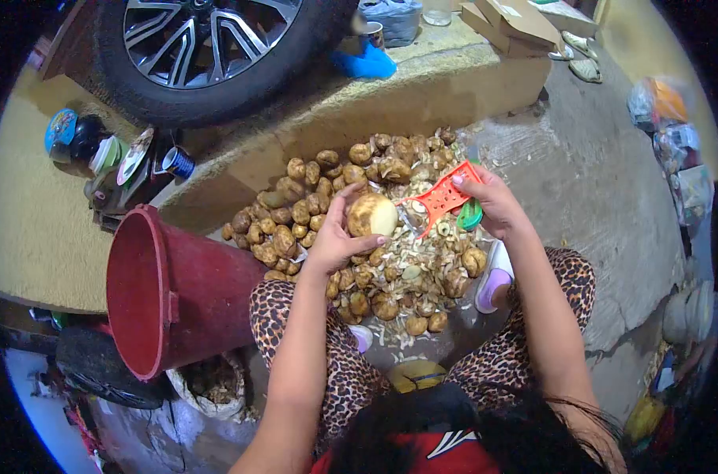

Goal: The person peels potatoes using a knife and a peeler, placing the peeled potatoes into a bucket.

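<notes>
My left hand (pixel 337 235) is wrapped round a potato (pixel 372 216) whose right side is peeled pale and whose left side keeps brown skin. Just to its right, my right hand (pixel 489 204) grips an orange peeler (pixel 446 196), its blade end close to the potato; I cannot tell if they touch. Below both hands, pale peelings (pixel 422 265) cover the floor. Unpeeled brown potatoes (pixel 284 241) lie heaped to the left and behind. A green object (pixel 469 214) shows under my right hand.
A tall red bucket (pixel 209 292) leans at the left, with a sack (pixel 209 387) below it. Behind the heap runs a concrete ledge (pixel 454 87) bearing a wheel (pixel 209 47), a blue bag and a cardboard box (pixel 517 28). Bagged items (pixel 667 110) line the right.
</notes>
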Demonstrator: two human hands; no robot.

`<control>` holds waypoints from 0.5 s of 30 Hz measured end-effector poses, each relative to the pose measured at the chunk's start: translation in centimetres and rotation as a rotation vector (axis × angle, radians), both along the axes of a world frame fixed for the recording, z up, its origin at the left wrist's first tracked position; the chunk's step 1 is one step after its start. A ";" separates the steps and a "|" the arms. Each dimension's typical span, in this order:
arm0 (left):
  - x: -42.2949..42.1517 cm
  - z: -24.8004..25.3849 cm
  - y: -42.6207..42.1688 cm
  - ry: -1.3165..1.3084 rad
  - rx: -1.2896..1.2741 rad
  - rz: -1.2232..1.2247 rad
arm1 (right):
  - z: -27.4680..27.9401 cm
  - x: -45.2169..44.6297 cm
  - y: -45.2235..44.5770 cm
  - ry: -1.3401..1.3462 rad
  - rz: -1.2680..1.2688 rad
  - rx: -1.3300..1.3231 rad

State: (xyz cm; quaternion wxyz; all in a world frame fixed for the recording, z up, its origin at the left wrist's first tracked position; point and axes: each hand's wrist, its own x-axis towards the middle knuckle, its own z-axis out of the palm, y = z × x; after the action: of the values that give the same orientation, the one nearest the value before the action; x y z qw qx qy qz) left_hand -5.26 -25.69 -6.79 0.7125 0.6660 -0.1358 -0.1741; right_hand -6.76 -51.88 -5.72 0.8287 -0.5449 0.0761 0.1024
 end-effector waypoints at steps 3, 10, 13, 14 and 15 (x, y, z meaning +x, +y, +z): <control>0.1 0.2 0.5 -0.117 0.047 0.064 | 0.6 0.2 0.4 0.043 -0.016 0.086; 0.1 -1.3 0.1 0.279 -0.459 0.037 | 0.8 2.2 0.9 0.146 -0.071 0.400; -0.7 0.0 -0.4 0.593 -0.699 -0.101 | 1.4 3.4 0.8 0.205 -0.045 0.529; -0.8 -0.3 -0.5 0.566 -0.664 -0.069 | 1.1 3.9 0.9 0.209 -0.050 0.498; -0.8 -0.7 -0.6 0.541 -0.629 -0.035 | 1.0 4.2 1.2 0.217 -0.056 0.468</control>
State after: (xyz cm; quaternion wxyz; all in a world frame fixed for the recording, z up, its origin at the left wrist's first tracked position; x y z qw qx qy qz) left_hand -6.06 -26.32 -7.48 0.8881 0.3438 -0.0015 -0.3052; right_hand -2.57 -50.68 -4.70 0.9218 -0.3219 0.1537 0.1522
